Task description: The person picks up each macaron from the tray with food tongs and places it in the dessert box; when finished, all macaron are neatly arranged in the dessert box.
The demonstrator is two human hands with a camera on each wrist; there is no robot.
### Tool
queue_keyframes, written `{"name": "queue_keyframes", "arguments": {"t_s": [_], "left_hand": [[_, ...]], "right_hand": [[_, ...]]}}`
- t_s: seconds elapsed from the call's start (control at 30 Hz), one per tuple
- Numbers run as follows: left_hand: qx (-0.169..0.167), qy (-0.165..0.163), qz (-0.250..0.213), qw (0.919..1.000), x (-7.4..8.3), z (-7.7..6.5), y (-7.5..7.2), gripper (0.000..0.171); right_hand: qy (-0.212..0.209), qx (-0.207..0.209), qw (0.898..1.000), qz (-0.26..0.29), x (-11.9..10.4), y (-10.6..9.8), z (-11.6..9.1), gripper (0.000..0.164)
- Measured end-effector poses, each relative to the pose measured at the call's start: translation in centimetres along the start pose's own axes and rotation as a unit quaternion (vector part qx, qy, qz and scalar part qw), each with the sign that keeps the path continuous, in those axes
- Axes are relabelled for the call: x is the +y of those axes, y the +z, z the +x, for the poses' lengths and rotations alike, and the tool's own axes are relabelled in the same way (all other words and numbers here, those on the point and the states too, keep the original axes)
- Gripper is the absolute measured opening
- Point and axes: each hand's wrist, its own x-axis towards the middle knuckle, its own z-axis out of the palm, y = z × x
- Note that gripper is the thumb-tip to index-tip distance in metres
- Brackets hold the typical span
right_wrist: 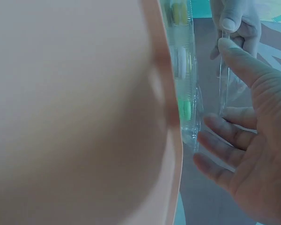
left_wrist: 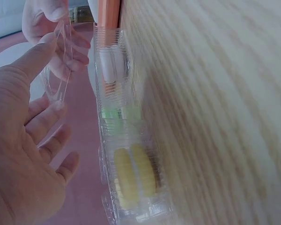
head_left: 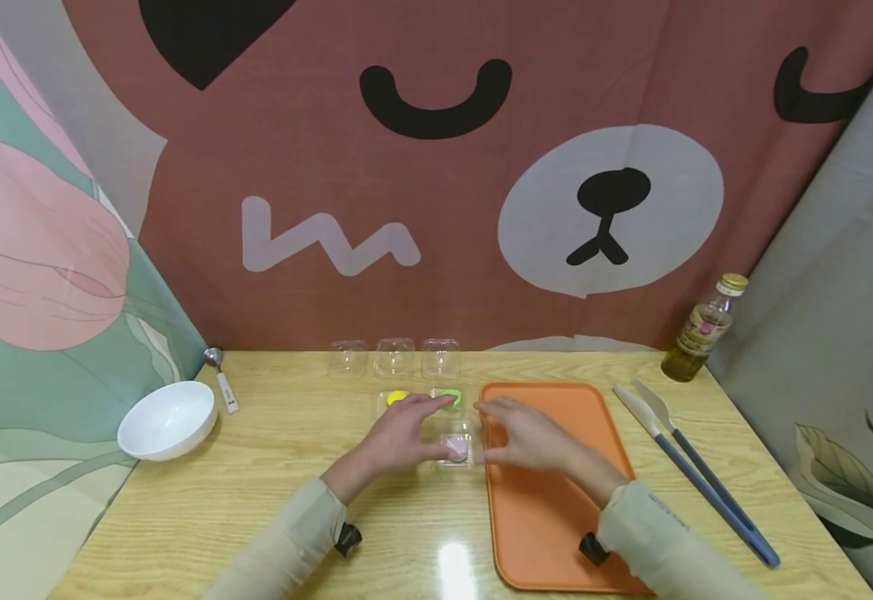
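Note:
A clear plastic lid (right_wrist: pixel 224 82) is held up on edge between both hands, its outline faint in the head view. My left hand (head_left: pixel 401 435) pinches one side of it between thumb and fingertips. On the opposite side, my right hand (head_left: pixel 528 437) grips it the same way, above the left edge of the orange tray (head_left: pixel 556 525). Beneath the lid, a pale lilac macaron (head_left: pixel 455 448) sits in a clear plastic container. Behind it a green macaron (head_left: pixel 451 397) and a yellow macaron (left_wrist: pixel 136 173) sit in similar containers, partly covered by my left hand in the head view.
Several clear lids or cups (head_left: pixel 395 358) line the back edge. A white bowl (head_left: pixel 168 421) and a measuring spoon (head_left: pixel 221 379) are at left. Two long-handled spreading knives (head_left: pixel 699 467) lie right of the tray, near a gold-capped bottle (head_left: pixel 705 329).

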Motion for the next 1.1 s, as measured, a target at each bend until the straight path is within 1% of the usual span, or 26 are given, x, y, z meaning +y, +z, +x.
{"name": "queue_keyframes", "arguments": {"t_s": [0.17,0.33,0.43,0.57,0.73,0.87,1.1], "left_hand": [[-0.003,-0.006,0.023,0.9997,0.1,-0.1,0.1,0.086],[-0.002,-0.009,0.081,0.9967,-0.1,-0.3,0.0,0.09],[-0.002,-0.001,0.106,0.9943,-0.2,-0.3,-0.1,0.087],[-0.008,0.011,0.122,0.9924,-0.4,-0.4,-0.1,0.084],[-0.02,0.008,0.146,0.9891,-0.8,-0.4,0.2,0.084],[-0.025,0.002,0.171,0.9849,-1.0,-0.4,0.5,0.083],[-0.016,0.0,0.2,0.9797,-0.8,-0.5,0.6,0.081]], "right_hand": [[-0.003,0.012,1.0,-0.02,0.0,0.3,0.0,0.082],[-0.003,0.02,0.999,-0.029,-0.1,0.4,0.0,0.081],[-0.002,0.019,0.999,-0.041,-0.2,0.6,0.2,0.082],[-0.017,0.015,0.998,-0.057,-0.3,0.9,0.4,0.08],[-0.02,0.01,0.998,-0.056,-0.6,1.3,0.5,0.078],[-0.018,0.004,0.998,-0.068,-0.6,1.9,0.5,0.078],[-0.021,0.005,0.996,-0.086,-0.5,2.5,0.7,0.079]]}}
